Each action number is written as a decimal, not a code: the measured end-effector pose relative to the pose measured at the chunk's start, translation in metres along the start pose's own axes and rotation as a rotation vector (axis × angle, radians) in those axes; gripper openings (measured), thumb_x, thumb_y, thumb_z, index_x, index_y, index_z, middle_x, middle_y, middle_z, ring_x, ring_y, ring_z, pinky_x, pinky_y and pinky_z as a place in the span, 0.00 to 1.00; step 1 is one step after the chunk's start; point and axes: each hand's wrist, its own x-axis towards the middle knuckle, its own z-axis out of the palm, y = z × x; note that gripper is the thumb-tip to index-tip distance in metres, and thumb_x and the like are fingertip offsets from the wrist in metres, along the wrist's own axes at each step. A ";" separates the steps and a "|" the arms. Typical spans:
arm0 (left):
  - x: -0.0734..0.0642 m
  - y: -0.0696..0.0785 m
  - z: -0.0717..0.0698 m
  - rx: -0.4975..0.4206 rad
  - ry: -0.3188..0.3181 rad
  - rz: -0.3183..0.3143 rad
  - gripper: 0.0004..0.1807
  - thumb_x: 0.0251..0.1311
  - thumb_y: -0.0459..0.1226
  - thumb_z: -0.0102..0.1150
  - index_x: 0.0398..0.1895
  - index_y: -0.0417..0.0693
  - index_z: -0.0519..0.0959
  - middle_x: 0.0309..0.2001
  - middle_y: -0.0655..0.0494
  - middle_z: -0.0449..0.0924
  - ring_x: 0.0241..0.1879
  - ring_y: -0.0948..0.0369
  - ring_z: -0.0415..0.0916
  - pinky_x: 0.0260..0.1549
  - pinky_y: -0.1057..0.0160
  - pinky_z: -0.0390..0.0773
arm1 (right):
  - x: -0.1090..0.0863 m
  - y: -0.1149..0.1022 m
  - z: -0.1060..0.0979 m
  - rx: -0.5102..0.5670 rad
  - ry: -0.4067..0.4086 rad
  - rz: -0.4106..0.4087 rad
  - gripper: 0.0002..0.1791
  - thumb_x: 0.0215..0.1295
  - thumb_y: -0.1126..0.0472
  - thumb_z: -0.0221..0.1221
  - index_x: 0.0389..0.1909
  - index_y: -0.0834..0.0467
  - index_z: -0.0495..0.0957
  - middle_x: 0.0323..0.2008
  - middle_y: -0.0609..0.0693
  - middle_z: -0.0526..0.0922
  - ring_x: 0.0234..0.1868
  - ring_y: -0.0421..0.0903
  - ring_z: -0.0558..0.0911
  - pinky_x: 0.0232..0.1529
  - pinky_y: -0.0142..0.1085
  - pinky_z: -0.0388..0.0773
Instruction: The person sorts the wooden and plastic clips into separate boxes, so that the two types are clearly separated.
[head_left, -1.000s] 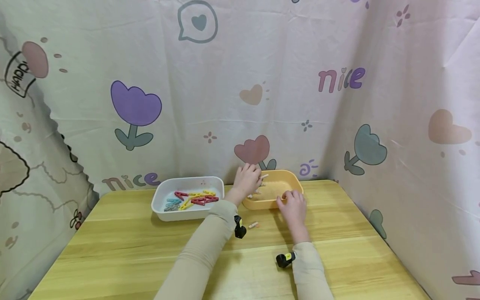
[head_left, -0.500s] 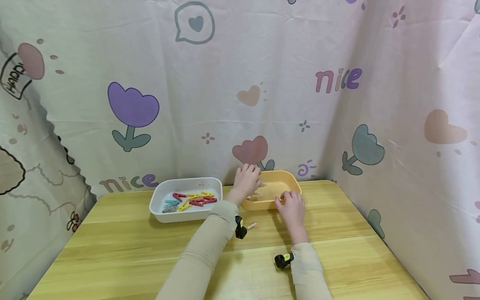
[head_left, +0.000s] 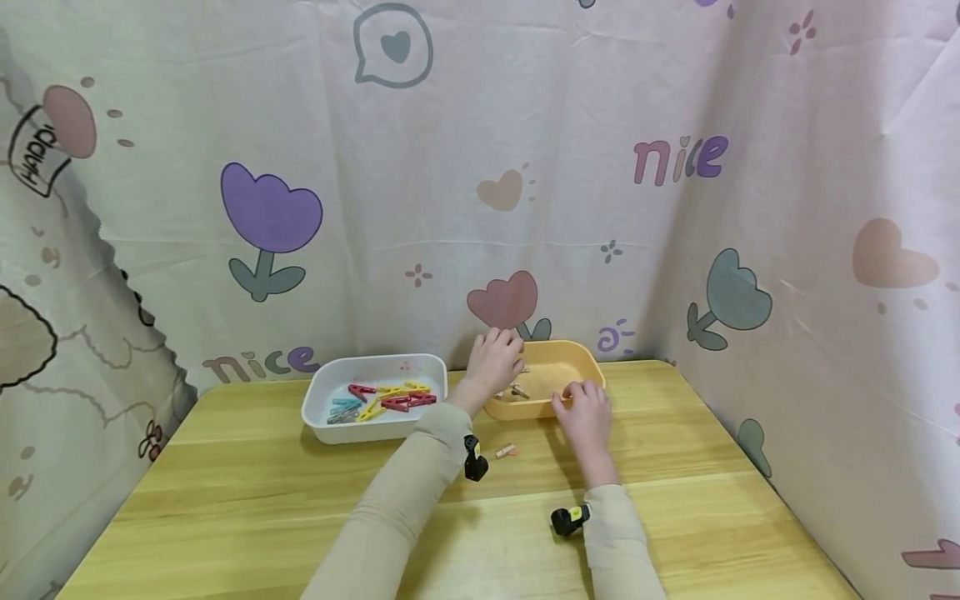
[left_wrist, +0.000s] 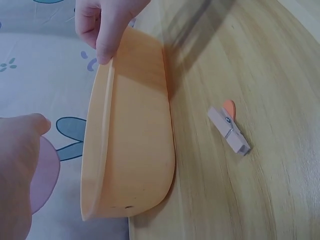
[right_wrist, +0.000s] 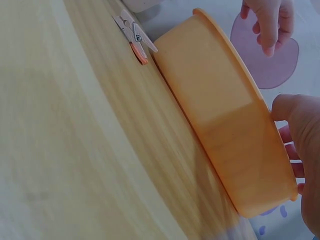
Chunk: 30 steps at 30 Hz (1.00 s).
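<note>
A yellow-orange plastic tub (head_left: 558,373) stands at the back of the wooden table. My right hand (head_left: 588,417) holds its near right rim, the thumb outside and the fingers over the edge (right_wrist: 305,130). Above the tub's left side hovers my left hand (head_left: 493,363); its fingers hang down loosely, with nothing seen between them in the right wrist view (right_wrist: 274,22). Small clothespins (head_left: 519,391) lie inside the tub, partly hidden by the left hand. On the table in front lies one pale wooden clothespin (left_wrist: 230,131) with an orange piece on it.
Left of the tub stands a white tub (head_left: 322,392) with red, yellow, blue and grey clothespins (head_left: 397,402) in it. A printed curtain (head_left: 420,208) hangs right behind the table (head_left: 247,500) and along its sides.
A pale clothespin in my left hand one second ago has been let go; clothespins now show in the tub below it. The right hand has stayed on the rim.
</note>
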 end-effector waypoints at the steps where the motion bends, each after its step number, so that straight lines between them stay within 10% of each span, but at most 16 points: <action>1: -0.001 0.000 -0.001 0.004 -0.002 0.005 0.10 0.66 0.48 0.56 0.46 0.58 0.77 0.51 0.60 0.76 0.51 0.58 0.68 0.50 0.55 0.70 | 0.000 0.000 0.000 0.000 -0.004 0.003 0.13 0.56 0.54 0.66 0.27 0.60 0.78 0.33 0.56 0.77 0.39 0.58 0.75 0.46 0.51 0.70; 30: -0.031 -0.009 -0.021 0.139 0.259 0.320 0.11 0.61 0.51 0.61 0.38 0.57 0.81 0.40 0.59 0.79 0.47 0.57 0.73 0.47 0.56 0.72 | 0.000 0.002 0.003 0.011 0.009 0.005 0.12 0.56 0.55 0.66 0.27 0.59 0.77 0.32 0.56 0.77 0.39 0.58 0.74 0.46 0.50 0.70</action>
